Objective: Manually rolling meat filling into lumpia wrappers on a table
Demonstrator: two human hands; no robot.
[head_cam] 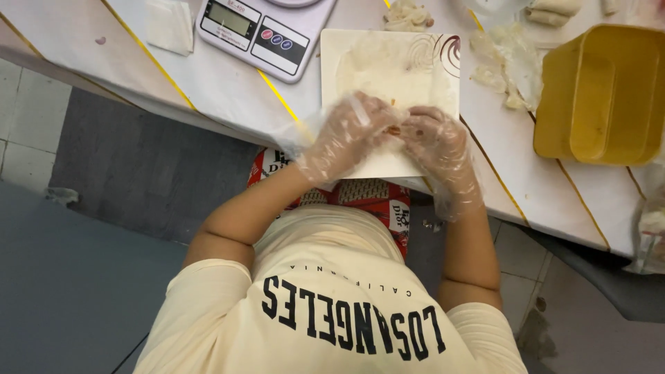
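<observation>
Two hands in thin clear plastic gloves meet over the near edge of a square white plate on the white tabletop with yellow lines. Left hand and right hand are curled inward with fingertips together, pinching a small pale wrapper with orange-brown filling between them; only a sliver of it shows between the fingers, so its shape cannot be told. Both grips are nearly closed around that roll, just above the plate's near half.

Beyond the plate to the left sits a white digital kitchen scale with a grey display, near the plate's corner. A thin white square sheet lies farther left. To the right of the plate lies crumpled clear plastic film, and beside that a mustard-yellow rectangular plastic tub, tilted on its side with the opening facing the camera. A small heap of pale dough scraps lies past the plate's far edge. Pale rolled pieces rest at the top edge, partly cut off. The person wears a cream shirt with dark lettering; a red printed cloth shows below the tabletop edge.
</observation>
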